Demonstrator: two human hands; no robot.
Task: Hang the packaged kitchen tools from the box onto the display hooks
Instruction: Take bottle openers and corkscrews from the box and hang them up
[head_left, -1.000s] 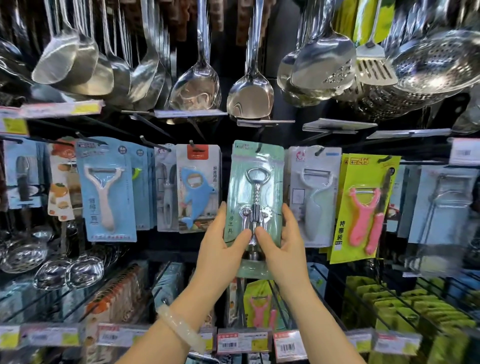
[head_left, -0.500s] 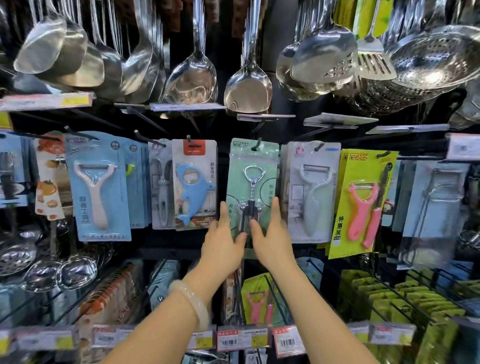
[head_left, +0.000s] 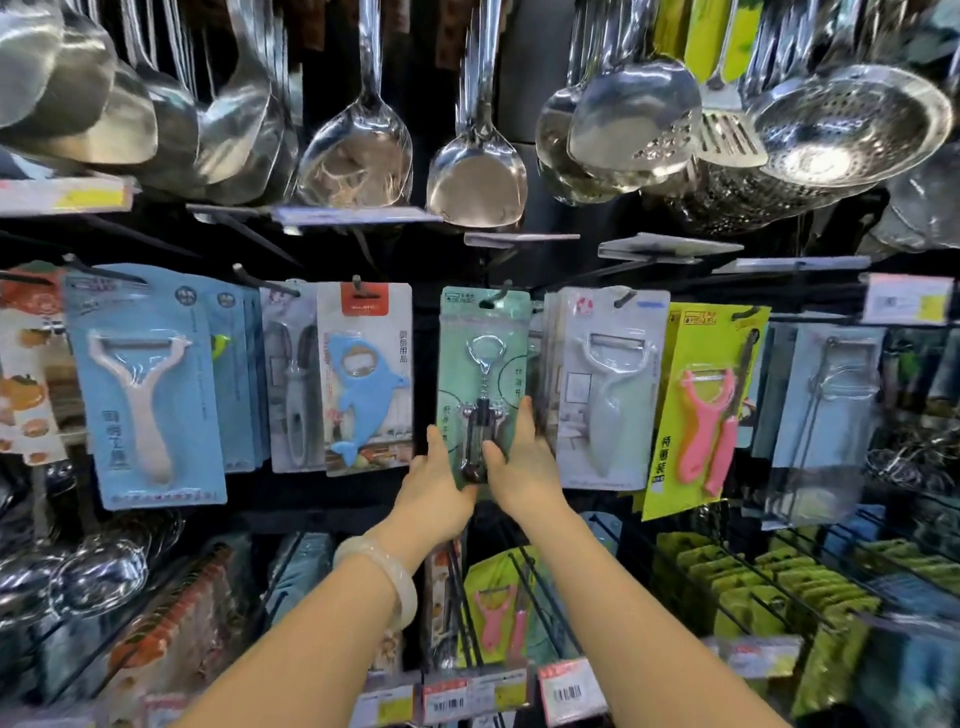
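A mint-green card with a metal corkscrew (head_left: 483, 364) hangs on a black display hook (head_left: 500, 292) in the middle row. My left hand (head_left: 439, 486) holds the pack's lower left edge, thumb on its front. On the lower right side my right hand (head_left: 522, 465) grips it, thumb beside the corkscrew body and fingers behind the card. The bottom of the pack is hidden by both hands. The box is out of view.
Neighbouring hooks carry a blue dolphin opener pack (head_left: 366, 379), a white peeler pack (head_left: 610, 389), a yellow pack with a pink peeler (head_left: 701, 410) and a blue peeler pack (head_left: 143, 389). Steel ladles and skimmers (head_left: 475, 176) hang above. Wire racks with price tags (head_left: 467, 699) lie below.
Both hands pushed the corkscrew pack away from me and further back along the hook. The view shifted slightly rightward and closer to the display.
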